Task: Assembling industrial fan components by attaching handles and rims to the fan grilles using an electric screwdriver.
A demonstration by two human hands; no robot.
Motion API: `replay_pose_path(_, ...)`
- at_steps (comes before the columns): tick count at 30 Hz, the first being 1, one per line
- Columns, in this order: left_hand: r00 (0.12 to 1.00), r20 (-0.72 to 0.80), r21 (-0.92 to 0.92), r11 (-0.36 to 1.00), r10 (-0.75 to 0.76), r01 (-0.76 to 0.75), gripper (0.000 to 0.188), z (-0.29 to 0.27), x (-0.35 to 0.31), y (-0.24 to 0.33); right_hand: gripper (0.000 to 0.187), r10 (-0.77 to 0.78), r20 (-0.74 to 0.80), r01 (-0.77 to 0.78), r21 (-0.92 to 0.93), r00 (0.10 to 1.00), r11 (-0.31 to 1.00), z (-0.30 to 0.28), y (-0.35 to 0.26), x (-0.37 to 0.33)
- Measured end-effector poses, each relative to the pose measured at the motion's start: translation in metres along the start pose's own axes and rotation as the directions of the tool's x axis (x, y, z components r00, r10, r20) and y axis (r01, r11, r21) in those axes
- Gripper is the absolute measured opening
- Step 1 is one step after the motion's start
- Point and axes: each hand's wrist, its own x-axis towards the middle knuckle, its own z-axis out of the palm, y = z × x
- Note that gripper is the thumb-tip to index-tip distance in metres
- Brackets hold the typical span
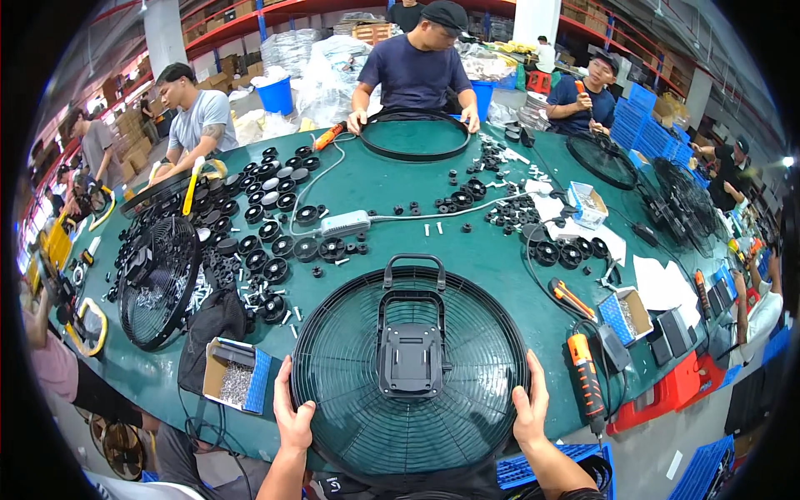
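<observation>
A round black fan [354, 333] with a wire guard lies at the table's near edge, in front of me. A square motor housing [411, 358] sits at its middle, and a U-shaped handle [414, 260] stands out at its far rim. My left hand [293, 410] grips the left side of the rim, thumb on top. On the opposite side my right hand [531, 404] holds the rim likewise. The fingers under the rim are partly hidden. Left of the fan stands a small box of screws [236, 379]; on the right lies an orange and black electric screwdriver [586, 375].
Many black knobs [275, 268] cover the green table [400, 187] on the left. Another fan guard [158, 283] leans there. A grey cable with a box-shaped adapter [345, 223] crosses the middle. Across the table, a person [417, 71] holds a black ring [414, 155]; others work at both sides.
</observation>
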Motion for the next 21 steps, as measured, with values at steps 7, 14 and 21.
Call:
replay_pose_path(7, 0.996, 0.022, 0.339, 0.937, 0.082, -0.084, 0.078, -0.014, -0.004, -0.003, 0.079, -0.01, -0.04, 0.006, -0.103, 0.999, 0.995, 0.016, 0.0, -0.001)
replay_pose_path(14, 0.997, 0.018, 0.243, 0.967, 0.08, -0.082, 0.081, -0.013, -0.01, -0.007, 0.038, -0.3, 0.031, 0.293, -0.335, 0.953, 0.896, 0.019, -0.031, -0.006)
replay_pose_path(21, 0.995, 0.029, 0.233, 0.967, 0.095, -0.099, 0.08, -0.016, -0.003, -0.008, 0.039, -0.259, -0.011, 0.246, -0.278, 0.966, 0.928, 0.023, -0.027, -0.011)
